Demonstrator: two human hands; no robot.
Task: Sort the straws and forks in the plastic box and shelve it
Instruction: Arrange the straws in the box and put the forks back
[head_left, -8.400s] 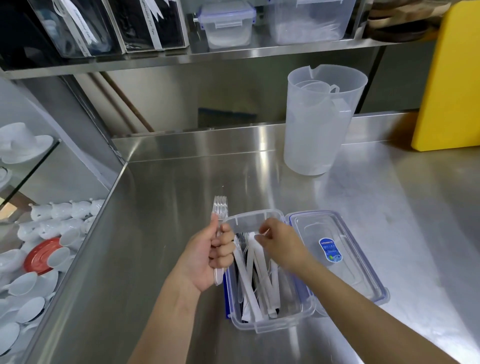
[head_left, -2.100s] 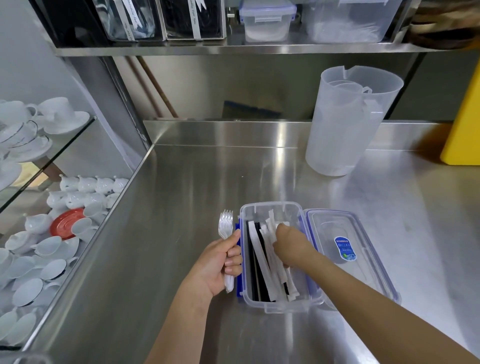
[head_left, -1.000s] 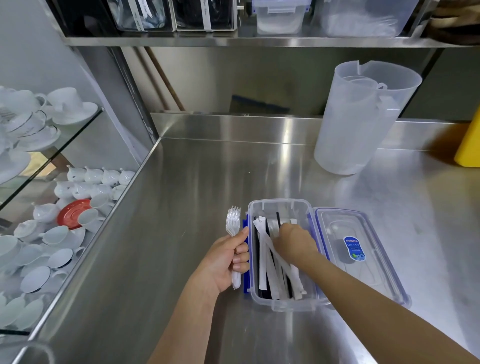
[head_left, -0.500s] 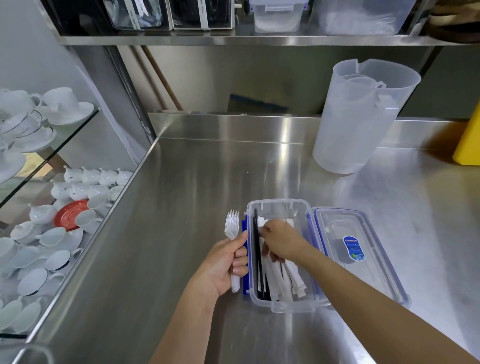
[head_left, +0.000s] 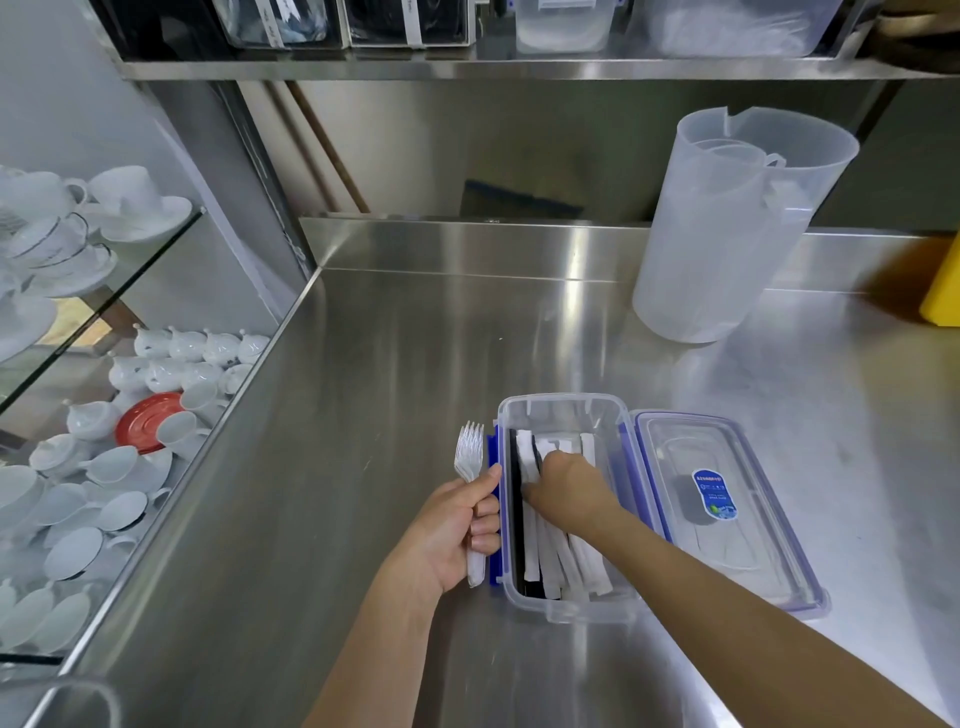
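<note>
A clear plastic box (head_left: 563, 408) with blue clips sits open on the steel counter. Inside lie several paper-wrapped straws (head_left: 558, 564) and a black straw (head_left: 515, 519) along the left wall. My right hand (head_left: 569, 488) is down in the box, fingers pressed onto the straws. My left hand (head_left: 452, 525) holds a stack of clear plastic forks (head_left: 469, 452) upright just outside the box's left wall. The box's lid (head_left: 727, 509) lies flat against its right side.
A translucent pitcher (head_left: 732, 223) stands at the back right, a yellow object (head_left: 943, 296) beyond it. A steel shelf (head_left: 467, 67) overhead carries plastic containers. Off the counter's left edge, glass shelves hold white cups (head_left: 104, 467) and a red saucer (head_left: 145, 423).
My right hand has pushed the wrapped straws from a crossed heap into a straighter bundle and shifted right, off the black straw. My left hand kept the forks beside the box.
</note>
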